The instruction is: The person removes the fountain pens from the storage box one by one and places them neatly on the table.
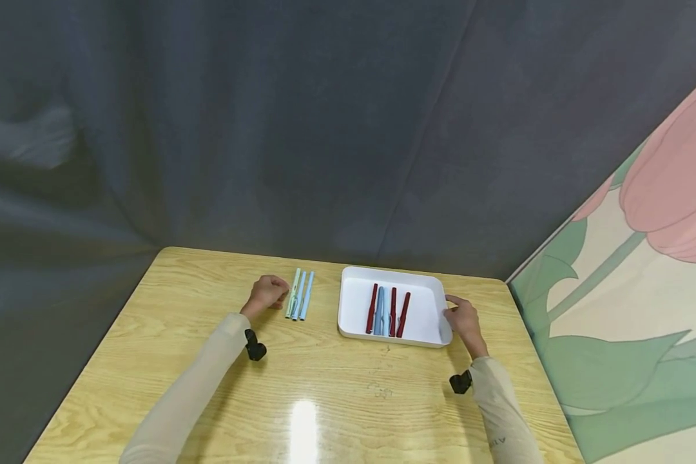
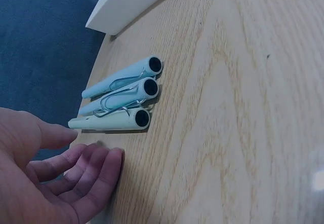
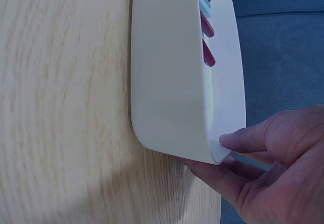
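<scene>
Three pens lie side by side on the table: a pale green pen [image 1: 292, 295] nearest my left hand, then two light blue pens [image 1: 307, 296]. My left hand [image 1: 267, 293] rests just left of them, fingers loosely bent and nothing held. In the left wrist view its thumb [image 2: 55, 135] is close to the end of the green pen [image 2: 109, 121]; whether they touch, I cannot tell. At the right end of a white tray [image 1: 354, 325], my right hand [image 1: 463, 320] pinches the rim, thumb inside and fingers beneath. Three dark red pens [image 1: 403, 314] and two bluish pens [image 1: 379, 310] lie in the tray.
The wooden table [image 1: 336, 380] carries everything. A dark grey curtain [image 1: 301, 129] hangs along its back edge and left side. On the right stands a wall panel [image 1: 632, 309] with a tulip print.
</scene>
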